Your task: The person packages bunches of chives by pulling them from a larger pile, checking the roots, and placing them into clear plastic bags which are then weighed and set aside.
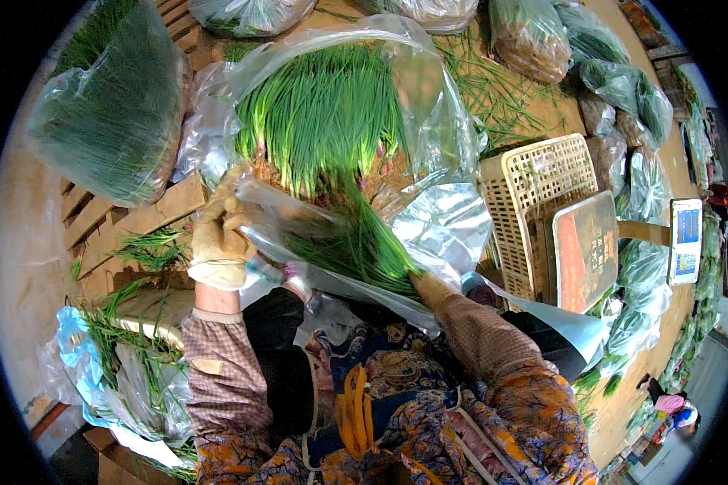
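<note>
A large clear plastic bag (455,133) lies open in front of me, with a thick layer of spring onions (315,113) inside. Their roots and reddish bulbs point toward me. My left hand (221,220), in a tan work glove, pinches the bag's near left edge and holds it up. In my right hand (430,288), also gloved, is a bunch of spring onions (372,242), gripped by its near end. That bunch stretches over the bag's near rim, and its far end meets the roots of the layer. Film partly covers it.
To the right stand a cream plastic basket (546,174) and a weighing scale (586,250) with a raised display (686,242). A full bag of greens (109,121) leans on the left above a wooden pallet (146,222). Loose leaves (505,93) litter the board. Another person (675,408) is far right.
</note>
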Available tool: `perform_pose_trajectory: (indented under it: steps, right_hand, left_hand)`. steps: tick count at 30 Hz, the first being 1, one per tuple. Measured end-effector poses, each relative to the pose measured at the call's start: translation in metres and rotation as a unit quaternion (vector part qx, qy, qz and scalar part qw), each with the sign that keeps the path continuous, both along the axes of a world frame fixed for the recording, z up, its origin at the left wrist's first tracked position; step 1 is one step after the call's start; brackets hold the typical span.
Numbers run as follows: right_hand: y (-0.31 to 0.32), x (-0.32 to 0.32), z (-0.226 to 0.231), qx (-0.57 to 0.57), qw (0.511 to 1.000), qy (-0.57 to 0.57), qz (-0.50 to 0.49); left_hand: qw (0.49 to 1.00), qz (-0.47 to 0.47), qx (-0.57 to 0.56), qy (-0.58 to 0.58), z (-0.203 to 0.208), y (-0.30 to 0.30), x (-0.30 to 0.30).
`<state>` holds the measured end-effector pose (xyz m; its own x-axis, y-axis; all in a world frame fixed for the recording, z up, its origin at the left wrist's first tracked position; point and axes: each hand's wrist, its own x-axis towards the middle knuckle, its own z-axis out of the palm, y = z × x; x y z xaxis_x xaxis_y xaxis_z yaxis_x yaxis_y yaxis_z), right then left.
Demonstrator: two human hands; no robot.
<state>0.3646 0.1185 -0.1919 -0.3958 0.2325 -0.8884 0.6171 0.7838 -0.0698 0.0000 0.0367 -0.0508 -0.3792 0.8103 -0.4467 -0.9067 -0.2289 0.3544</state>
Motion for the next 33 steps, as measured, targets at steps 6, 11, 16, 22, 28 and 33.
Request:
perform_pose_trajectory:
  steps: [6, 11, 16, 22, 28, 33]
  right_hand:
    - [0.008, 0.037, -0.014, 0.047, 0.997, 0.026, -0.049]
    - [0.011, -0.016, 0.027, -0.046, 0.943, 0.304, 0.125]
    - [0.114, -0.119, 0.056, -0.234, 0.775, 0.485, -0.331]
    - [0.122, -0.208, -0.079, 0.097, 0.775, 0.334, -0.527]
    - [0.081, -0.227, -0.089, 0.112, 0.663, 0.455, -0.584]
    - [0.094, -0.227, -0.099, 0.061, 0.667, 0.441, -0.597]
  left_hand:
    - [0.99, 0.07, -0.102, 0.073, 0.02, 0.013, 0.003]
    - [0.957, -0.01, -0.187, 0.221, 0.042, 0.014, 0.016]
    - [0.887, -0.067, -0.234, 0.392, 0.05, 0.007, 0.029]
    - [0.926, -0.066, -0.226, 0.297, 0.065, 0.033, 0.052]
    - [0.953, -0.104, -0.198, 0.206, 0.058, 0.033, 0.04]
    - [0.952, -0.096, -0.198, 0.212, 0.059, 0.041, 0.045]
